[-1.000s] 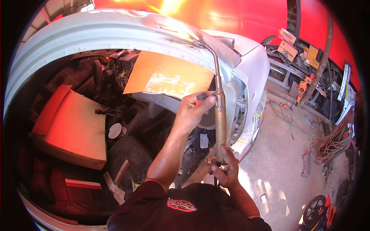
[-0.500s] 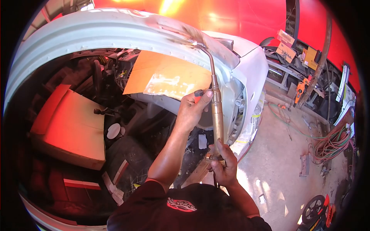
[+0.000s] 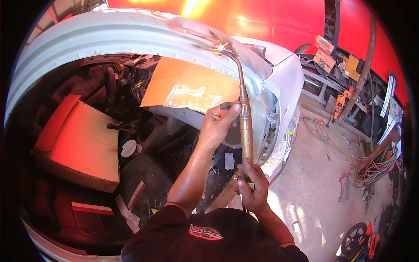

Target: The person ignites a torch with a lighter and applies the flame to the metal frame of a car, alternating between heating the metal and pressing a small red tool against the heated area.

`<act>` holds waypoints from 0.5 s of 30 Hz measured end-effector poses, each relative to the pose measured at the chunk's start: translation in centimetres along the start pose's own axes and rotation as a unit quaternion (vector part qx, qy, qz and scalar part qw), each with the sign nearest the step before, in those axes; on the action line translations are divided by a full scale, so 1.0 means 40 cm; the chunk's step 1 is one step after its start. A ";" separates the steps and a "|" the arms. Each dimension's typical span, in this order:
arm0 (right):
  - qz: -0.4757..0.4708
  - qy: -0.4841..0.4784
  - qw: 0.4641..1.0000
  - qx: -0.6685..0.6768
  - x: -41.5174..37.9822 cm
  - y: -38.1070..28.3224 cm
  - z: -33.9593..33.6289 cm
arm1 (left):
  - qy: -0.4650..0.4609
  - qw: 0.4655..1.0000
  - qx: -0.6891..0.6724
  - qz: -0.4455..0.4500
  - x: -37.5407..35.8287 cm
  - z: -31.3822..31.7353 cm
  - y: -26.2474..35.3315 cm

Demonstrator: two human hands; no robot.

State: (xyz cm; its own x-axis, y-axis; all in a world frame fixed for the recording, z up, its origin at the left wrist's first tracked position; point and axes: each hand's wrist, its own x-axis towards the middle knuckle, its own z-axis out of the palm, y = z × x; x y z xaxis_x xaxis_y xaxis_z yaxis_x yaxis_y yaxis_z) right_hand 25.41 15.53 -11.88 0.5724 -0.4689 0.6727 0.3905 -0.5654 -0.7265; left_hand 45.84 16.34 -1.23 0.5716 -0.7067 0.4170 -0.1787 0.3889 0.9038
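Your two hands on a long brass-coloured torch (image 3: 246,131), seen from above. Your left hand (image 3: 220,123) is closed around a small red-and-black object (image 3: 224,109), partly hidden by the fingers, with the thumb against the torch's upper collar. Your right hand (image 3: 254,187) grips the torch's lower end; its fingers and palm cover much of the valve area, whose details are hard to make out. Below this grip, a short dark stretch of line runs down to your black shirt (image 3: 244,236), which hides the rest. The torch stands nearly upright in the view, its thin neck curving up and left to the pale car body panel (image 3: 131,37). A bright flare (image 3: 221,46) conceals the exact tip, so contact between tip and panel cannot be told; the metal around it is darkened. Below the panel's edge, and left of the torch, lies an orange-lit cardboard sheet (image 3: 192,85) with a pale, worn patch. In the car's shadowed interior, a folded cardboard piece (image 3: 87,139) lies near a pale disc (image 3: 129,148); much around them is too dark to identify. At right, coiled hoses (image 3: 375,168) lie on the concrete floor (image 3: 312,174), their strands overlapping. A black wheel (image 3: 354,236) at lower right belongs to equipment cut off by the dark rim of the view.
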 end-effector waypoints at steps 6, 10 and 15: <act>0.021 0.012 1.000 -0.002 -0.007 -0.006 0.002 | -0.006 1.000 0.010 -0.002 -0.004 0.007 0.006; 0.016 0.011 1.000 -0.006 -0.006 -0.005 0.005 | -0.004 1.000 -0.008 0.000 -0.001 0.002 -0.008; -0.053 0.009 0.998 -0.044 0.008 0.006 0.007 | 0.000 1.000 0.004 -0.001 -0.003 -0.004 0.001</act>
State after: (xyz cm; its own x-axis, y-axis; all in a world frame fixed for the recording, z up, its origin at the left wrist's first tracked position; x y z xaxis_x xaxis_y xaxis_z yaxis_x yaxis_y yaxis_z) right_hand 25.88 15.42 -11.89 0.5180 -0.4146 0.7482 0.3830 -0.6697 -0.6362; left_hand 45.88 16.55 -1.26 0.5717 -0.7077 0.4152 -0.1837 0.3827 0.9054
